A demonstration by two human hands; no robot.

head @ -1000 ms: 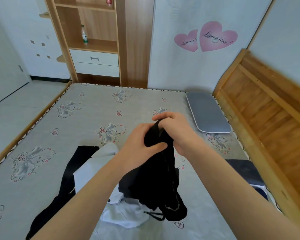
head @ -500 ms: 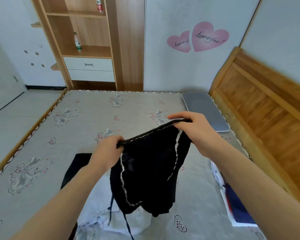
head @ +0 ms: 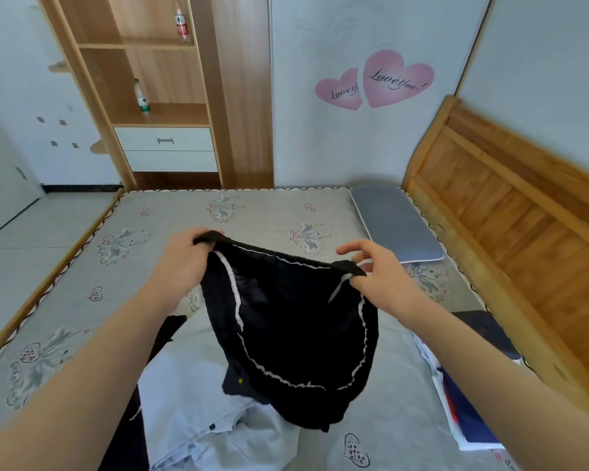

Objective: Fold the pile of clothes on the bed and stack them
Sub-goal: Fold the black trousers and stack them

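Note:
A black garment with white trim (head: 296,334) hangs stretched in the air above the bed (head: 269,215). My left hand (head: 184,260) grips its upper left edge. My right hand (head: 378,277) pinches its upper right edge between thumb and fingers. Its lower part dangles over a pale blue shirt (head: 198,402) crumpled on the mattress. A dark garment (head: 130,447) lies under the shirt at the left. Near my right forearm, folded navy and white clothes (head: 470,413) sit by the bed's right side.
A grey pillow (head: 395,222) lies at the bed's far right corner, against the wooden headboard (head: 510,212). A wooden shelf unit with drawers (head: 164,141) and two bottles stands beyond the bed. Floor (head: 31,226) runs along the left side.
My hands have moved apart, spreading the bunched black garment wide open by its top edge. The view has tilted up slightly.

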